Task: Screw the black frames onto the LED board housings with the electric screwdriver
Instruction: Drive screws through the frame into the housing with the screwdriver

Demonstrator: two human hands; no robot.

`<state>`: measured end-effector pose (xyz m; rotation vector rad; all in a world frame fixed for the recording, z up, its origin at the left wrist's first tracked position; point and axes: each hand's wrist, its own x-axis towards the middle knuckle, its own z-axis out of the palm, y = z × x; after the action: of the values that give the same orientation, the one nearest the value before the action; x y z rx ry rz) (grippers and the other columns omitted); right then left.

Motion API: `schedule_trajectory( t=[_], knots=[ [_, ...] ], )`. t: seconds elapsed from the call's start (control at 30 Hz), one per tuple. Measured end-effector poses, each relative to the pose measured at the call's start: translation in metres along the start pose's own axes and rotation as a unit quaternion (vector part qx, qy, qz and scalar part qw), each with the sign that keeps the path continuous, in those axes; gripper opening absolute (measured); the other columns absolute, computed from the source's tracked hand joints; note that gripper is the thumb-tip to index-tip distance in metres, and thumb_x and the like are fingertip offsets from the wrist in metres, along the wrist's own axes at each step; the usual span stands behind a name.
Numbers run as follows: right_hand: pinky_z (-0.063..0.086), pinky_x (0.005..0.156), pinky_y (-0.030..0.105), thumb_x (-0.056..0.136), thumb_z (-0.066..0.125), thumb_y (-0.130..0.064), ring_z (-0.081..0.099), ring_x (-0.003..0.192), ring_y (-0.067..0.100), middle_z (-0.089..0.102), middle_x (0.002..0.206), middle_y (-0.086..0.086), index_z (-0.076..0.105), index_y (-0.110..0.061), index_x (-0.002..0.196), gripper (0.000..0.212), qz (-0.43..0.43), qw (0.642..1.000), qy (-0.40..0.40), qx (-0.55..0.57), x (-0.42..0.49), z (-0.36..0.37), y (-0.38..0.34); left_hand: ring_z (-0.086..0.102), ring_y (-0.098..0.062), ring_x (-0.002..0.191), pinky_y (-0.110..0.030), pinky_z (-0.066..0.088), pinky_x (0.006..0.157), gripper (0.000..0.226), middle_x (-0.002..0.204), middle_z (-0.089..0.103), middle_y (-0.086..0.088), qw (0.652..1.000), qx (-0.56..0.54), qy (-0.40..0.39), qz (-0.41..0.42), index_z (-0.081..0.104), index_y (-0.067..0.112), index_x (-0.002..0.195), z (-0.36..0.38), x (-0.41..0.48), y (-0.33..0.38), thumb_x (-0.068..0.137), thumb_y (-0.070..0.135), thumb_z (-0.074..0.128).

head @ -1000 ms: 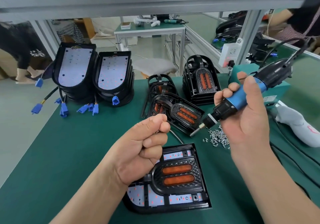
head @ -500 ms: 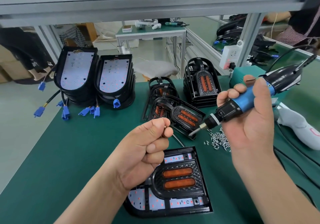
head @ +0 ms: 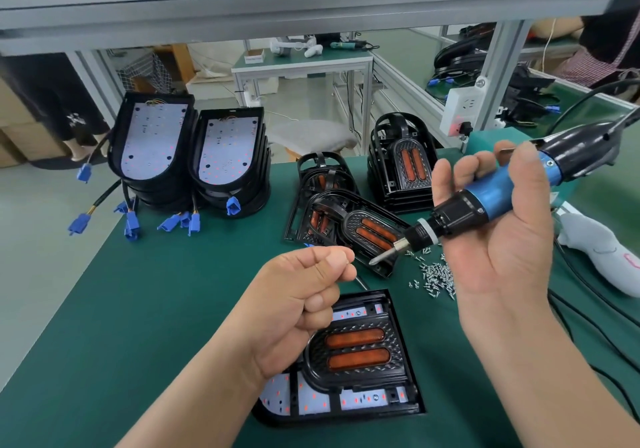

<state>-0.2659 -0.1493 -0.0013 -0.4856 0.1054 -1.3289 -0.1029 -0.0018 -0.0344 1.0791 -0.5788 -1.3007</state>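
My right hand (head: 498, 233) grips the blue and black electric screwdriver (head: 491, 198), held up with its bit pointing down-left. The bit tip nearly meets my left hand (head: 304, 295), whose thumb and forefinger pinch together; what they pinch is too small to make out. Below my left hand lies an LED board housing with a black frame (head: 353, 357) and two orange reflectors set in it. A heap of small screws (head: 436, 276) lies on the green mat to its upper right.
Two stacks of LED board housings (head: 194, 160) with blue connectors stand at the back left. Loose black frames (head: 346, 219) and a stack of frames (head: 405, 167) sit behind the screws. A white glove (head: 602, 250) and black cables lie at the right.
Both hands have come closer together. The screwdriver bit has dipped toward the pinching fingertips of my left hand.
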Motion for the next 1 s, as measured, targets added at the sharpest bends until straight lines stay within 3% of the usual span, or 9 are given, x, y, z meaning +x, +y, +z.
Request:
schedule_trajectory(
  t=[0.1, 0.27, 0.43, 0.57, 0.7, 0.87, 1.0],
  knots=[
    [0.056, 0.084, 0.033, 0.104, 0.065, -0.019, 0.058, 0.069, 0.01, 0.059, 0.085, -0.002, 0.061, -0.014, 0.117, 0.014, 0.002, 1.0, -0.001, 0.011, 0.001, 0.002, 0.002, 0.035, -0.002, 0.047, -0.013, 0.027, 0.038, 0.018, 0.089, 0.068, -0.006, 1.0, -0.006, 0.007, -0.006, 0.078, 0.007, 0.1, -0.002, 0.003, -0.001, 0.086, 0.017, 0.074],
    [0.054, 0.087, 0.032, 0.105, 0.062, -0.016, 0.054, 0.068, 0.011, 0.056, 0.082, -0.003, 0.059, -0.016, 0.113, 0.008, 0.005, 1.0, 0.007, 0.001, -0.002, 0.005, 0.014, 0.036, -0.002, 0.047, -0.013, 0.028, 0.037, 0.03, 0.09, 0.071, -0.008, 0.999, -0.02, 0.008, -0.032, 0.074, -0.002, 0.113, -0.007, 0.006, -0.001, 0.086, 0.011, 0.072],
    [0.056, 0.086, 0.034, 0.102, 0.068, -0.016, 0.055, 0.066, 0.012, 0.058, 0.081, -0.001, 0.059, -0.015, 0.106, 0.01, 0.021, 0.999, 0.042, 0.008, -0.001, 0.0, 0.024, 0.035, -0.002, 0.046, -0.012, 0.027, 0.036, 0.04, 0.092, 0.072, -0.01, 0.999, 0.032, 0.021, -0.012, 0.071, -0.005, 0.117, -0.017, 0.01, 0.006, 0.08, 0.01, 0.075],
    [0.058, 0.087, 0.035, 0.1, 0.071, -0.016, 0.057, 0.066, 0.012, 0.059, 0.081, -0.001, 0.058, -0.015, 0.106, 0.014, 0.024, 0.998, 0.065, 0.0, 0.004, -0.008, 0.028, 0.032, -0.003, 0.045, -0.013, 0.025, 0.037, 0.024, 0.09, 0.074, -0.008, 0.993, 0.087, 0.072, 0.033, 0.071, -0.003, 0.113, -0.035, 0.018, 0.016, 0.09, 0.006, 0.072],
    [0.058, 0.086, 0.036, 0.099, 0.072, -0.015, 0.059, 0.067, 0.013, 0.059, 0.081, 0.001, 0.058, -0.014, 0.109, 0.017, 0.025, 0.996, 0.084, -0.011, 0.008, -0.015, 0.035, 0.028, -0.005, 0.047, -0.014, 0.023, 0.038, 0.015, 0.089, 0.074, -0.008, 0.986, 0.132, 0.097, 0.023, 0.072, -0.002, 0.112, -0.047, 0.027, 0.011, 0.099, 0.003, 0.066],
    [0.058, 0.086, 0.037, 0.099, 0.072, -0.016, 0.059, 0.066, 0.014, 0.06, 0.08, 0.002, 0.063, -0.013, 0.099, 0.01, 0.026, 0.996, 0.085, -0.016, 0.011, -0.017, 0.041, 0.03, -0.002, 0.046, -0.013, 0.023, 0.036, 0.018, 0.087, 0.072, -0.006, 0.994, 0.084, 0.066, -0.02, 0.069, -0.002, 0.11, -0.043, 0.033, 0.001, 0.095, 0.009, 0.069],
    [0.058, 0.083, 0.036, 0.098, 0.073, -0.017, 0.059, 0.065, 0.015, 0.059, 0.08, 0.002, 0.065, -0.013, 0.096, 0.009, 0.025, 0.997, 0.074, -0.01, 0.012, -0.017, 0.041, 0.028, 0.0, 0.044, -0.012, 0.023, 0.035, 0.021, 0.07, 0.062, 0.001, 0.997, 0.046, -0.001, -0.062, 0.067, 0.001, 0.097, -0.028, 0.032, -0.012, 0.088, 0.02, 0.07]
  ],
)
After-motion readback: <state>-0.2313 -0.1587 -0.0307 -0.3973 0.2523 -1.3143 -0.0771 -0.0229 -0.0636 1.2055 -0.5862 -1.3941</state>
